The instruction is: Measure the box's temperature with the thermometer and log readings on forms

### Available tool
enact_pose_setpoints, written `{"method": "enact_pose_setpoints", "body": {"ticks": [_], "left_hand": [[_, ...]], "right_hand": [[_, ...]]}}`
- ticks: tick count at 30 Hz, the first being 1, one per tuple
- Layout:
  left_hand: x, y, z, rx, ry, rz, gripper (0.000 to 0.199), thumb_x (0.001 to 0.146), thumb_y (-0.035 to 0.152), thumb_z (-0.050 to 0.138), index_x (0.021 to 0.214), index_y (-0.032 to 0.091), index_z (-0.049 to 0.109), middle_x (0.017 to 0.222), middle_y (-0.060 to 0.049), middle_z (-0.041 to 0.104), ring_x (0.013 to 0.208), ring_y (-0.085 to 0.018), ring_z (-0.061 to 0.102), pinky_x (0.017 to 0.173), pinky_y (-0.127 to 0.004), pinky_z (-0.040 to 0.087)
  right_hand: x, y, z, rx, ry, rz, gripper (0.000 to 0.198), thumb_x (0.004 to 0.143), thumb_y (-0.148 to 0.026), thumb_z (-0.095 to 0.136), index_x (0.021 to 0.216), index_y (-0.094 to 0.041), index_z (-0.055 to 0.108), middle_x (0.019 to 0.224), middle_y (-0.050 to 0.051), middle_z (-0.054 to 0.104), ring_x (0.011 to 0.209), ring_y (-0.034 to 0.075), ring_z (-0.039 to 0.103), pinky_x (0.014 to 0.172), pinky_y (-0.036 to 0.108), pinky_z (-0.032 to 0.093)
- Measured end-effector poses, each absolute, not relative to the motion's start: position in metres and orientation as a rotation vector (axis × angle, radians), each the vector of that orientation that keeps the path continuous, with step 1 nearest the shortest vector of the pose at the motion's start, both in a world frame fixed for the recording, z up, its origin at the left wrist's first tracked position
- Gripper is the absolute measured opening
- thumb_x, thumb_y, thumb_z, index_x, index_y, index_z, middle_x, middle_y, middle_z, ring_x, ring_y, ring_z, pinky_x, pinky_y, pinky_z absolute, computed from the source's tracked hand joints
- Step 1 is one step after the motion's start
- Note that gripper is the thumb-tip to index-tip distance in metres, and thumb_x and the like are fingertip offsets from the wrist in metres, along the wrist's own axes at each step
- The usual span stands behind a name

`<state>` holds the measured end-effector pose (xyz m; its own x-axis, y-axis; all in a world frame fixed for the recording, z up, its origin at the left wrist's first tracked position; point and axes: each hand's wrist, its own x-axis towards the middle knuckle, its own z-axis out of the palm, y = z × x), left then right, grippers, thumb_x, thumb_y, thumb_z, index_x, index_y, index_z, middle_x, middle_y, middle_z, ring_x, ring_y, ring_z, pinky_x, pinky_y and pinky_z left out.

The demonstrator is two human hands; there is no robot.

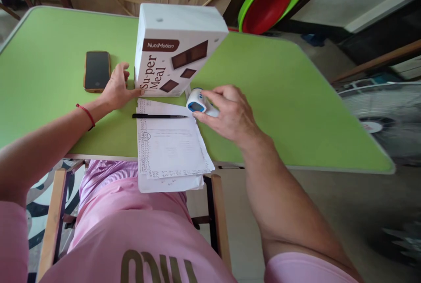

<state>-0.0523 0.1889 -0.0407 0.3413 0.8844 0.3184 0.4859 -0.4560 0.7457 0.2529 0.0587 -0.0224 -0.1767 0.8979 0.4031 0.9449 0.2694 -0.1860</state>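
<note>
A white box [174,59] printed "NutriMotion Su-per Meal" stands upright on the green table [269,99]. At its lower left corner rests my left hand [116,88], thumb against the box and fingers apart beside it. My right hand [230,112] is closed around a white and blue infrared thermometer [197,101], just in front of the box's lower right corner. Its small screen faces me; the handle is mostly hidden by my fingers. Written sheets of paper [173,147] lie before the box and overhang the table's near edge. A black pen [158,116] lies across their top.
A phone in a brown case [97,71] lies left of the box. Beyond the table, green and red basins [268,7] lean at the back right. A fan [378,121] stands off the right side. Chair armrests [222,226] flank my lap.
</note>
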Motion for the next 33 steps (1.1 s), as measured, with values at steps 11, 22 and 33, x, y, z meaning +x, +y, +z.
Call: {"method": "enact_pose_setpoints", "body": {"ticks": [11,22,33], "left_hand": [[-0.060,0.119,0.008,2.290,1.420,0.610,0.015,0.081,0.016,0.058,0.088,0.014,0.071,0.072,-0.002,0.066,0.061,-0.013,0.055,0.065,-0.029,0.044],[-0.040,0.086,0.018,2.682,1.322,-0.296,0.053,0.105,0.049,0.041,0.147,0.020,0.055,0.106,-0.018,0.075,0.097,-0.035,0.072,0.074,-0.038,0.046],[-0.039,0.086,0.018,2.698,1.320,-0.308,0.053,0.105,0.051,0.040,0.146,0.021,0.056,0.109,-0.018,0.075,0.101,-0.037,0.072,0.074,-0.038,0.045]], "right_hand": [[0.216,0.068,-0.017,-1.490,-2.198,-0.044,0.009,0.094,-0.026,0.061,0.092,-0.020,0.067,0.084,0.007,0.068,0.077,0.023,0.062,0.069,0.041,0.050],[0.150,0.108,-0.040,-1.278,-1.422,0.739,0.014,0.084,-0.026,0.063,0.074,-0.024,0.053,0.054,-0.007,0.049,0.047,0.009,0.047,0.045,0.025,0.043],[0.148,0.099,-0.049,-1.293,-1.663,0.335,0.017,0.082,-0.030,0.059,0.070,-0.026,0.049,0.063,-0.004,0.055,0.062,0.014,0.054,0.065,0.031,0.051]]}}
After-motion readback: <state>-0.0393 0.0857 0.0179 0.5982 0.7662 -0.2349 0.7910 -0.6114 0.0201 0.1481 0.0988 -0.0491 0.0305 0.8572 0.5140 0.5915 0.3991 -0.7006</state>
